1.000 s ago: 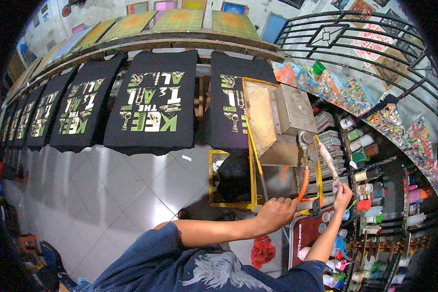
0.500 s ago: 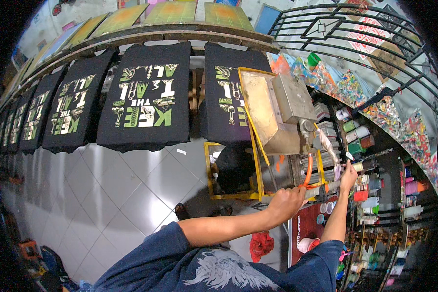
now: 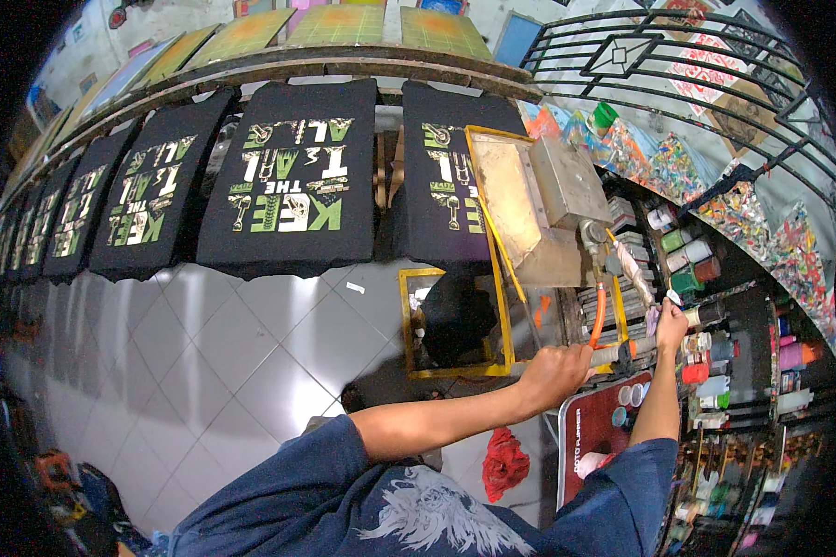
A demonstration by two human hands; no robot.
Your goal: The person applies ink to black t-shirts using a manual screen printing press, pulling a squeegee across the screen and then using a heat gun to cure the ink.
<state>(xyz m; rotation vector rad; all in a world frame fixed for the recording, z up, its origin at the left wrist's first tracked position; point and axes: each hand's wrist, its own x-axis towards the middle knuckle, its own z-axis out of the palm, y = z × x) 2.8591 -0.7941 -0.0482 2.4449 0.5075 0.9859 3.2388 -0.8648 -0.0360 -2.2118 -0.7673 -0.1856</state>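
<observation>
My left hand [image 3: 554,378] is closed around the end of a bar-like handle [image 3: 611,354] on a metal heater-like unit [image 3: 567,181] with a gauge and an orange hose [image 3: 599,320]. My right hand [image 3: 672,327] reaches out to the right of it, its fingers pinched on a small white piece [image 3: 673,297] whose kind I cannot make out. Left of the unit, black T-shirts [image 3: 283,251] with green and white prints lie in a row. The unit partly covers the nearest shirt [image 3: 427,237].
A yellow-framed stand [image 3: 506,334] supports the unit. Shelves of paint pots [image 3: 687,252] line the right side, below a black metal grille [image 3: 659,60]. A red tray-like top [image 3: 585,422] with small lids and a red cloth [image 3: 505,464] are near my body. Grey tiles [image 3: 241,357] cover the floor.
The view has shifted slightly, so the shirts and the unit sit a little further right. Both hands keep their holds, with only small movements.
</observation>
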